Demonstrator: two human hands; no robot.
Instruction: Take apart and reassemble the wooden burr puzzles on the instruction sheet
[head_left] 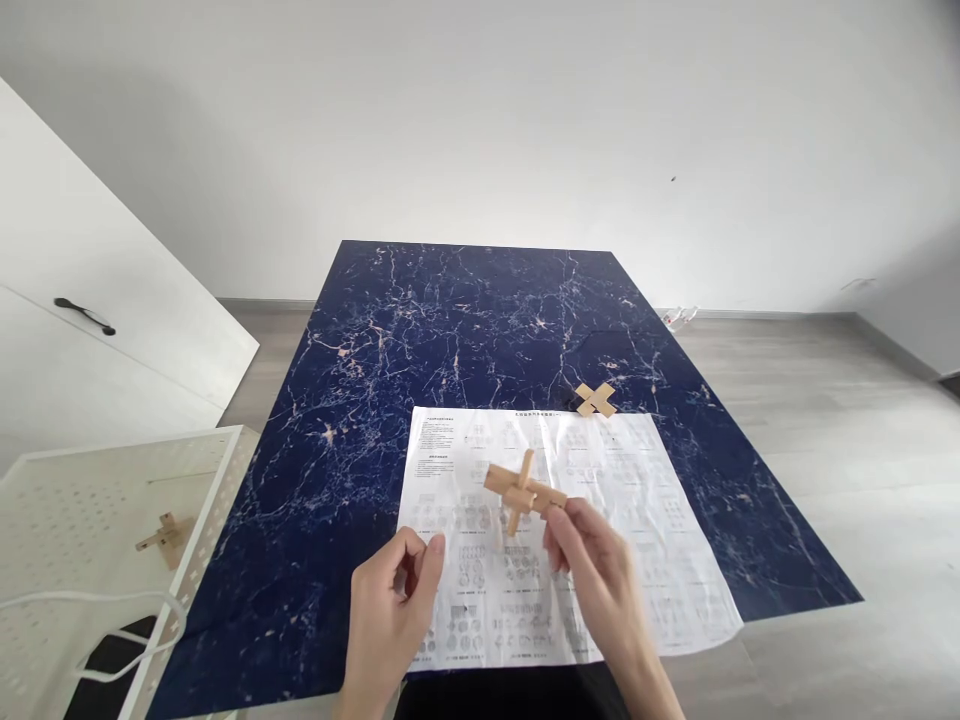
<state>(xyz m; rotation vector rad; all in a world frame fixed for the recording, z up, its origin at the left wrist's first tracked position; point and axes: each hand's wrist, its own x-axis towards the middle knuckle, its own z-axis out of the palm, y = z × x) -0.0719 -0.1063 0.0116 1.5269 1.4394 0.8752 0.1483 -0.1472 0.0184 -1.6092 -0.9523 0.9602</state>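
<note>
My right hand (594,560) pinches one arm of a wooden interlocking puzzle (517,492) between thumb and fingers. Its light wood bars cross one another, and it is raised over a printed instruction sheet (630,560). My left hand (397,600) is at the sheet's lower left, its fingers curled in and its thumb against them. Nothing shows in that hand, and it is apart from the puzzle. A second wooden cross-shaped puzzle (597,400) lies at the sheet's top edge. The creased sheet is printed with rows of small diagrams and text.
The blue marble-patterned table (450,320) stretches away toward the white wall. At the left is a white perforated bin (225,470) holding another wooden puzzle piece (166,540), a white cable (90,598) and a black object (116,660). A white cabinet (112,250) stands behind it.
</note>
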